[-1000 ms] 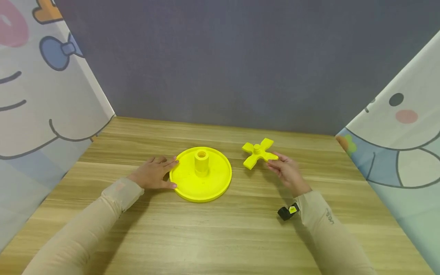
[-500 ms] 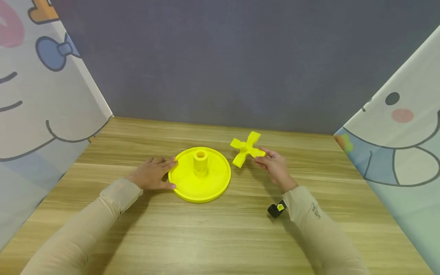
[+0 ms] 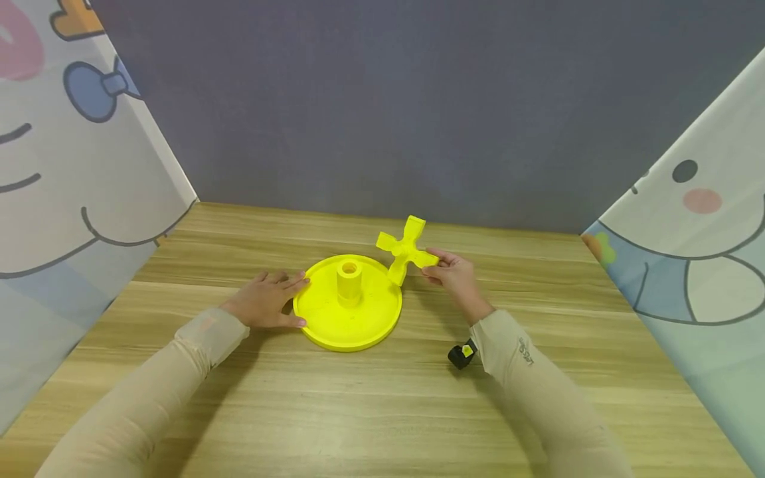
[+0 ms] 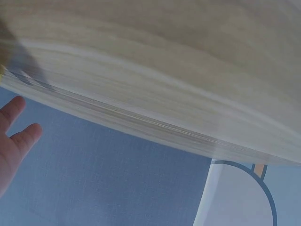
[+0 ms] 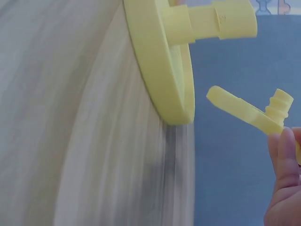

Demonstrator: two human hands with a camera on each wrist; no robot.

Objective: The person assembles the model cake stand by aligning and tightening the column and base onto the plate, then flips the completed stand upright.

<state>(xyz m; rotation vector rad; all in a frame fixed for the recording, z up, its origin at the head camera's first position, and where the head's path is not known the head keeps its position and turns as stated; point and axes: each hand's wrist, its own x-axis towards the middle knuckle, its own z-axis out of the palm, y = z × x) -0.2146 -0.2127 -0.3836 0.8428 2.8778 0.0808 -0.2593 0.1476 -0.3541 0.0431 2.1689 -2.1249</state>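
Note:
A round yellow plate (image 3: 323,318) with a raised rim lies on the wooden table, and a hollow yellow post (image 3: 349,285) stands at its middle. My left hand (image 3: 265,302) rests at the plate's left edge, fingers spread, thumb and fingertips at the rim. Only a few left fingers (image 4: 26,136) show in the left wrist view. My right hand (image 3: 457,275) pinches one arm of a yellow four-armed cross piece (image 3: 406,251), tilted and held above the table. Its lowest arm overlaps the plate's right rim in the head view. A ridged stud (image 5: 279,106) sticks out of the cross piece.
A grey-blue wall panel (image 3: 382,119) stands along the table's (image 3: 358,411) back edge. Cartoon-printed panels (image 3: 705,219) close in both sides. A black strap piece (image 3: 461,354) hangs at the right wrist.
My right hand has moved left with the cross piece, bringing it from the open table to beside the plate and tilting it more upright. My left hand stays at the rim.

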